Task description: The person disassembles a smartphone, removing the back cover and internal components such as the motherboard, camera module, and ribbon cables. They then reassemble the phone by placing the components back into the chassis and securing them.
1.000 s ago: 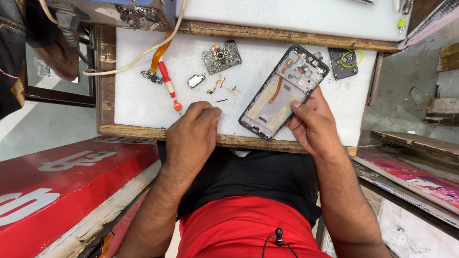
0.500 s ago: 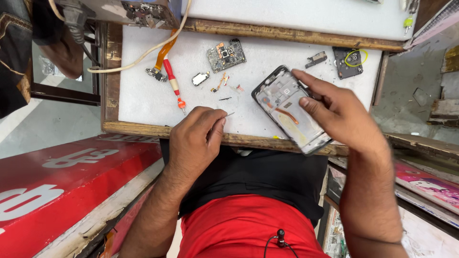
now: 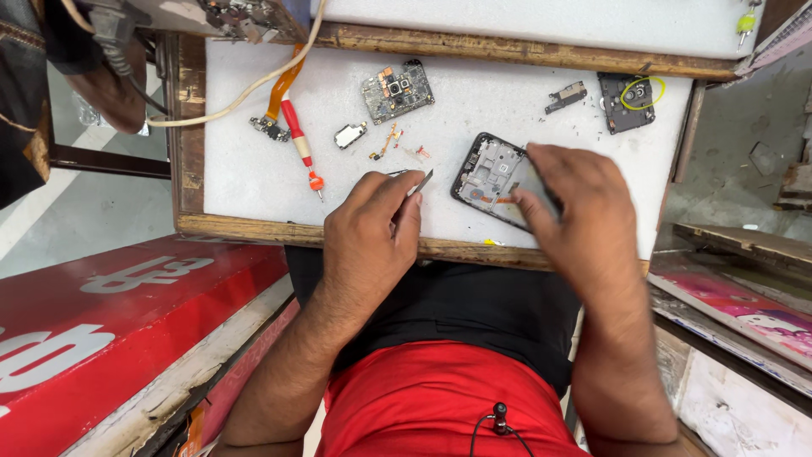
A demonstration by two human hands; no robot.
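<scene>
Left hand [image 3: 372, 233] fingers pinched on tweezers [image 3: 420, 182]; right hand [image 3: 584, 216] fingers curled around opened phone [image 3: 489, 173].

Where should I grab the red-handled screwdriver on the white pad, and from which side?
Take the red-handled screwdriver by its red-and-white handle, coming from above. It lies flat on the white pad, tip toward the left hand; the handle is the thickest part, though a flex part lies close beside it.

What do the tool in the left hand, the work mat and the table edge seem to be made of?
Tool in the left hand: probably metal, since its thin tip looks grey and shiny.
Mat: seemingly foam or soft plastic, white, matte and faintly pebbled.
Table edge: wood, brown, worn and unpolished, with visible grain.
</scene>
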